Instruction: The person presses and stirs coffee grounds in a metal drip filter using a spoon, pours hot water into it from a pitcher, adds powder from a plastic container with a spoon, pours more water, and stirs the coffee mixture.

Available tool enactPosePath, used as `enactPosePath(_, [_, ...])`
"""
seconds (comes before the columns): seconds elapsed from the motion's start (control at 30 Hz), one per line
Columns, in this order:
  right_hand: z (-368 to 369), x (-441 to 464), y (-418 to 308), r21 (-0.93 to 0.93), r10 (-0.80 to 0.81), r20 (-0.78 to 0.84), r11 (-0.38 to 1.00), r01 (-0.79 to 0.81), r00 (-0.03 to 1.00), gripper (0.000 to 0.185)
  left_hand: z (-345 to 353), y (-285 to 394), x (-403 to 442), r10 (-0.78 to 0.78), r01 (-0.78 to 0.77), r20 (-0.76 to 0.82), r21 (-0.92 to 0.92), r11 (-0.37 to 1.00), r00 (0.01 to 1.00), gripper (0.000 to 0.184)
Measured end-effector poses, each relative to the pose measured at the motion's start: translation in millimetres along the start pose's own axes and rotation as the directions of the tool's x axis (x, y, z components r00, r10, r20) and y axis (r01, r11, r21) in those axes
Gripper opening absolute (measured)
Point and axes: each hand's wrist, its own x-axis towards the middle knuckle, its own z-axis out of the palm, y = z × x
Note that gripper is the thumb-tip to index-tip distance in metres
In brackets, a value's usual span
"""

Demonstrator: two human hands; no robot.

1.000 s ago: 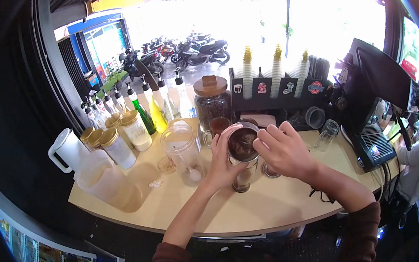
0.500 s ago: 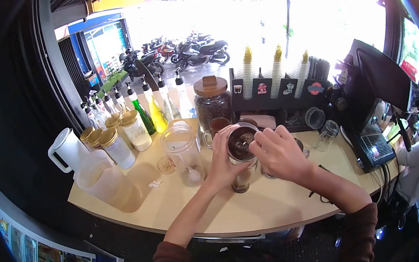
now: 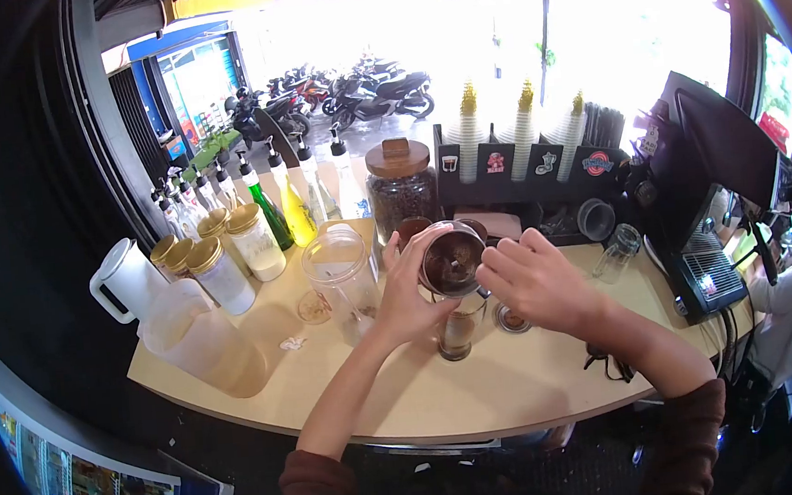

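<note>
My left hand (image 3: 407, 293) is wrapped round the side of a round clear container (image 3: 454, 260) with dark brown contents, its mouth tilted towards me. Close by its rim is my right hand (image 3: 540, 281), fingers closed in a pinch; what they hold is hidden. A clear drinking glass (image 3: 457, 343) with a little brownish stuff low down stands on the counter right below the container. To its right lies a small round metal-rimmed dish or lid (image 3: 513, 320). Left of my left hand stands a large clear plastic jar (image 3: 335, 276) with a white scoop inside.
Gold-lidded jars (image 3: 221, 275), a white pitcher (image 3: 128, 273) and a translucent jug (image 3: 184, 329) stand left. Pump bottles (image 3: 296, 213) line the back, beside a wooden-lidded bean jar (image 3: 401, 187). A cup rack (image 3: 525, 177), glass (image 3: 618, 253) and black machine (image 3: 703, 274) are right.
The container has shifted slightly left and tilts more towards me. My right hand has moved a little right, away from its middle, and the small round dish shows more.
</note>
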Motion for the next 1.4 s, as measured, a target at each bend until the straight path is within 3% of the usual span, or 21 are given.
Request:
enactPosePath(0.03, [0,-1,0,-0.017,-0.059,0.027,0.998,0.06,0.998,0.015,-1,-1,0,0.002,-0.002,-0.001,-0.001,1.0,1.0,0.087])
enactPosePath(0.17, [-2,-1,5,-0.045,-0.018,0.019,0.999,0.019,1.0,0.015,0,-1,0,0.01,-0.012,0.058,0.034,0.999,0.998,0.088])
enactPosePath(0.23, [-1,-2,3,0.005,-0.114,0.068,0.993,0.114,0.991,0.015,0,0,1,0.025,-0.03,0.081,0.066,0.997,0.996,0.089])
enactPosePath(0.4, [0,-2,10,-0.02,-0.094,0.065,0.995,0.096,0.993,0.015,11,-3,3,0.091,-0.091,-0.034,-0.002,0.996,0.995,0.088])
enactPosePath(0.53, [-8,2,15,-0.046,-0.076,0.07,0.996,0.08,0.995,0.015,8,-2,7,0.09,-0.089,-0.021,0.04,0.995,0.996,0.088])
enactPosePath(0.6, [-6,0,16,-0.026,-0.104,0.096,0.994,0.107,0.99,0.014,1,1,9,-0.014,0.012,0.071,0.041,0.999,0.997,0.086])
enactPosePath(0.7, [-2,-1,16,-0.054,-0.145,0.095,0.987,0.151,0.985,0.012,-10,3,13,-0.044,0.049,0.191,-0.021,0.999,0.981,0.086])
enactPosePath(0.8, [-7,4,21,-0.113,-0.117,0.038,0.986,0.121,0.992,0.011,-15,3,18,-0.026,0.053,0.245,-0.105,0.993,0.969,0.086])
enactPosePath(0.9, [-1,3,20,0.0,-0.151,0.098,0.988,0.152,0.984,0.012,-15,0,19,0.037,-0.007,0.239,-0.126,0.992,0.97,0.084])
enactPosePath(1.03, [-10,8,26,-0.083,-0.122,0.092,0.988,0.13,0.988,0.011,-14,-1,18,0.001,0.052,0.262,-0.195,0.979,0.965,0.084])
enactPosePath(1.1, [-7,7,23,0.003,-0.151,0.132,0.988,0.152,0.98,0.01,-13,-2,18,0.012,0.038,0.251,-0.196,0.98,0.968,0.085])
enactPosePath(1.23, [-7,7,24,-0.098,-0.107,0.062,0.989,0.112,0.992,0.009,-13,-1,15,-0.003,0.048,0.244,-0.18,0.983,0.97,0.084])
enactPosePath(1.3, [-4,5,18,-0.077,-0.084,0.067,0.993,0.089,0.994,0.01,-11,0,15,0.019,-0.012,0.188,-0.038,0.999,0.982,0.083])
enactPosePath(1.4, [-2,1,3,-0.003,-0.082,0.047,0.997,0.083,0.995,0.011,-2,1,9,0.0,0.001,0.053,-0.033,0.999,0.999,0.08])
